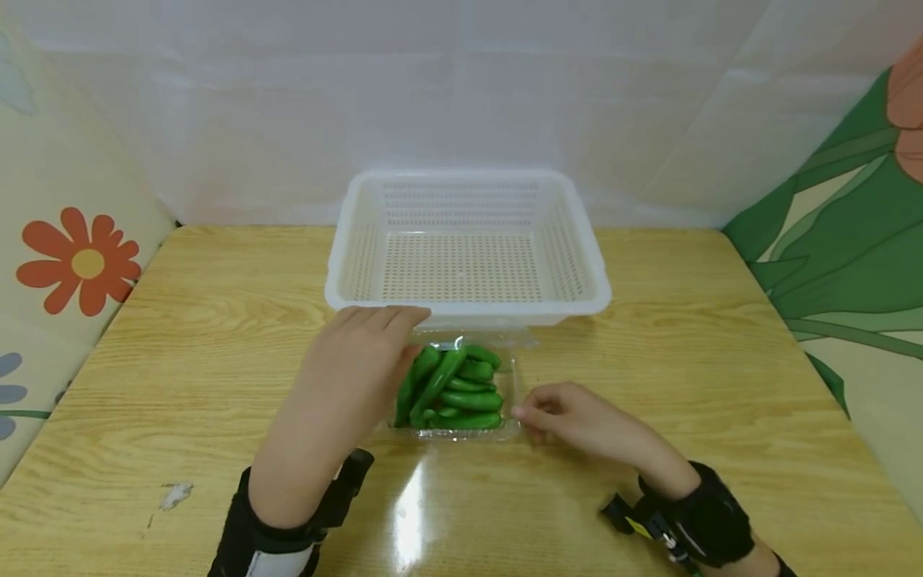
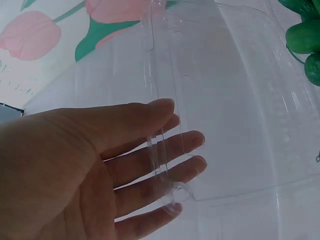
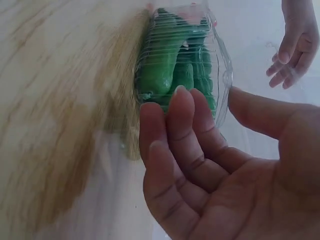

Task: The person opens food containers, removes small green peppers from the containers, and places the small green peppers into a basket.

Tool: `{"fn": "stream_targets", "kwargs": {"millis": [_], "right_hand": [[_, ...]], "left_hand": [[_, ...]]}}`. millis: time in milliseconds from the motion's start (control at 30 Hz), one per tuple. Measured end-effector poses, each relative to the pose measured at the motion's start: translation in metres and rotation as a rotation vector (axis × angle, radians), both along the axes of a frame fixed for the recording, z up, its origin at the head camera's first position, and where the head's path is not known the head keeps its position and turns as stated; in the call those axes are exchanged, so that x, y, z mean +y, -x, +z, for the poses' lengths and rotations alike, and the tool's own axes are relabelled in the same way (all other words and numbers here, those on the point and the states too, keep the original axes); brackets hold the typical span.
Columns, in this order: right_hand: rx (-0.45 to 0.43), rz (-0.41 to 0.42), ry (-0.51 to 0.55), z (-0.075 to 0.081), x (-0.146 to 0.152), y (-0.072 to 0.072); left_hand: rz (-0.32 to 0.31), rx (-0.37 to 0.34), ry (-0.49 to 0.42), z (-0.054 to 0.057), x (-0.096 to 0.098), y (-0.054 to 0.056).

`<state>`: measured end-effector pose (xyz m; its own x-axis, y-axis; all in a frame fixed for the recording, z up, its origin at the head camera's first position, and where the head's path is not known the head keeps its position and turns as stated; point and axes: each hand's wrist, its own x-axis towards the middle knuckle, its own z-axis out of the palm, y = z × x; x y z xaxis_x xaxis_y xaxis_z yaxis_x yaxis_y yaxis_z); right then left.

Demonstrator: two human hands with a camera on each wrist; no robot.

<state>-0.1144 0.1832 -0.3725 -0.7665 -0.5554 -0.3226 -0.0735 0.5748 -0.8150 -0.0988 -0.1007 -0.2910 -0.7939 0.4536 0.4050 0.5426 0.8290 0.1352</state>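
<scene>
A clear plastic box (image 1: 510, 377) holds several green chili peppers (image 1: 469, 399) on the table, in front of a white basket. Its clear lid (image 2: 225, 120) is raised. My left hand (image 1: 360, 361) pinches the lid's edge between thumb and fingers, as the left wrist view shows. At the box's right side, my right hand (image 1: 566, 413) holds the rim, the thumb on top and the curled fingers against the ribbed wall (image 3: 175, 55). In the head view the left hand hides part of the box's left side.
The white slotted basket (image 1: 461, 308) stands behind the box, near the back wall. Wood-grain table (image 1: 721, 336) extends on both sides. A white sheet (image 1: 461, 96) hangs at the back, with flower-printed panels (image 1: 79, 260) at the sides.
</scene>
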Motion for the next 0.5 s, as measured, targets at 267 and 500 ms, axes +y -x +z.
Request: {"fn": "stream_targets", "kwargs": {"millis": [267,500], "right_hand": [[-0.004,0.054,0.046,0.0047,-0.0036,-0.0049],[-0.046,0.051,0.068,0.0054,0.0017,-0.0011]], "left_hand": [[0.019,-0.033,-0.031,0.0044,-0.0048,-0.0028],[0.047,-0.041,-0.032,0.0062,-0.0087,-0.0071]]}}
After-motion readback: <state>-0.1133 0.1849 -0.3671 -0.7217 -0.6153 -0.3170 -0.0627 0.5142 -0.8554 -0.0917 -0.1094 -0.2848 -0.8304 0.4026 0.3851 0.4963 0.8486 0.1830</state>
